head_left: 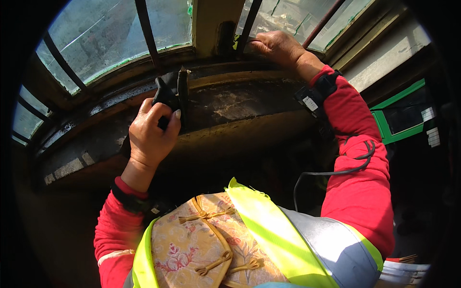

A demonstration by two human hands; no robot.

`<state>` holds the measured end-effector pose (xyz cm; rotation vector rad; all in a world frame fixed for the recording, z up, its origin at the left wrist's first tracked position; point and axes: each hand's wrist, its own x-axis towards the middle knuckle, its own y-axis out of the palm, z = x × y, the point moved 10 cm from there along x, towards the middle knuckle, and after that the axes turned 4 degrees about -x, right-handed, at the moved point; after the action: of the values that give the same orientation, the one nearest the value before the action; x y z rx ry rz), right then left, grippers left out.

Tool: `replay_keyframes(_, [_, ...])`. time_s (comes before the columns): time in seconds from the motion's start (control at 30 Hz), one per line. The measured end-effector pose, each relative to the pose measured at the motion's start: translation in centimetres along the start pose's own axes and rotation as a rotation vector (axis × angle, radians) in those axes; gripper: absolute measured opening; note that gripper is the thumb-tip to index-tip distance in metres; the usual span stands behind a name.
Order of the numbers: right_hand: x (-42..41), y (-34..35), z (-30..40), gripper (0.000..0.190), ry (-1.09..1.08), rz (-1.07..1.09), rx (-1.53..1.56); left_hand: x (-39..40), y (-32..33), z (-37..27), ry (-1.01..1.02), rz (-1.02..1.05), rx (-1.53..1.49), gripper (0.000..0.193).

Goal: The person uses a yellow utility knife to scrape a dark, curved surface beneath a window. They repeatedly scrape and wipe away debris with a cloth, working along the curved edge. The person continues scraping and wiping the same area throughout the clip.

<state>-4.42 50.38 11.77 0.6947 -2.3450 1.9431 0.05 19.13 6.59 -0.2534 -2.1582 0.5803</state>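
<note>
My left hand (152,129) grips a black object (169,90), perhaps a dark cloth or glove, standing up on the worn window sill (234,102). Up at the right, my right hand (275,46) is closed by the window bars, its fingers around a thin dark reddish thing (252,40) whose kind I cannot tell. Part of that thing lies hidden in the fingers. A black strap with a small labelled device (310,102) sits at my right wrist, and a black cable (326,174) loops around that sleeve.
Dark metal bars (147,30) stand before the dusty window panes (104,39). A wooden window post (212,27) rises between the panes. At the right is a green-framed panel (399,135) with dark glass. White stacked items (405,271) show at the lower right.
</note>
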Motion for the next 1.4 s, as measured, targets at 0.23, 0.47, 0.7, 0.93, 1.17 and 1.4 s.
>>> replay_keyframes(0.23, [0.1, 1.0, 0.2, 0.039, -0.005, 0.048, -0.088, 0.1, -0.1, -0.1, 0.013, 0.008, 0.001, 0.017])
replay_keyframes(0.47, [0.0, 0.4, 0.1, 0.035, -0.012, 0.027, 0.036, -0.1, -0.3, 0.0, 0.023, -0.019, -0.004, 0.017])
replay_keyframes(0.7, [0.6, 1.2, -0.1, 0.033, -0.026, 0.093, 0.016, 0.0, -0.1, 0.1, 0.013, -0.006, -0.043, 0.017])
replay_keyframes(0.93, [-2.2, -1.0, -2.3, 0.033, 0.189, 0.018, 0.219, -0.2, -0.1, 0.7, -0.014, 0.004, -0.035, 0.017])
replay_keyframes(1.17, [-7.7, -2.4, 4.4, 0.022, 0.132, -0.154, 0.251, -0.4, -0.1, 0.6, 0.003, 0.009, -0.018, 0.018])
replay_keyframes(1.4, [-4.4, -1.4, 8.2, 0.007, 0.118, -0.074, -0.165, -0.3, -0.2, 0.4, 0.036, 0.001, -0.029, 0.018])
